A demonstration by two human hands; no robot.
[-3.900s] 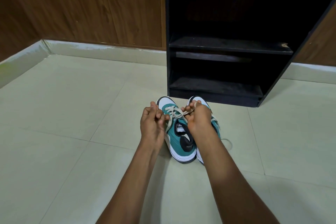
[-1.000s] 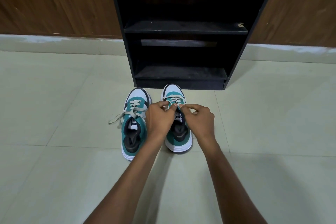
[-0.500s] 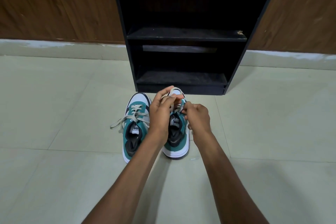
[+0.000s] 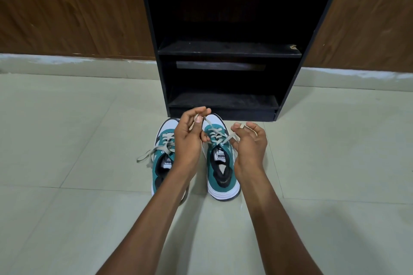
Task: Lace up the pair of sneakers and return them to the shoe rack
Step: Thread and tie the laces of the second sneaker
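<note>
My two teal-and-white sneakers sit side by side on the pale tiled floor (image 4: 67, 140) at the centre of the frame, toes pointing toward the black shoe rack (image 4: 225, 51) that stands just beyond them against the wood-panelled wall (image 4: 67, 6). Neither shoe is on the rack; its two visible shelves are dark and I can see nothing on them.

My left hand (image 4: 190, 138) is raised above the gap between the shoes, fingers curled, pinching one end of the beige lace (image 4: 218, 135) of the right-hand sneaker (image 4: 220, 163) between thumb and fingertips near the shoe's white toe. My right hand (image 4: 250, 143) is on the right side of that same shoe, thumb and forefinger closed on the other end of the lace, the remaining fingers loosely bent. The lace runs from each hand down to the upper eyelets, drawn out to both sides in a shallow V, with the lower rows already crossed over the tongue.

The left-hand sneaker (image 4: 163, 163) is partly covered by my left forearm. Its lace is threaded through the eyelets, and loose ends (image 4: 148, 156) trail off its left side onto the floor; I cannot tell whether they are knotted
</note>
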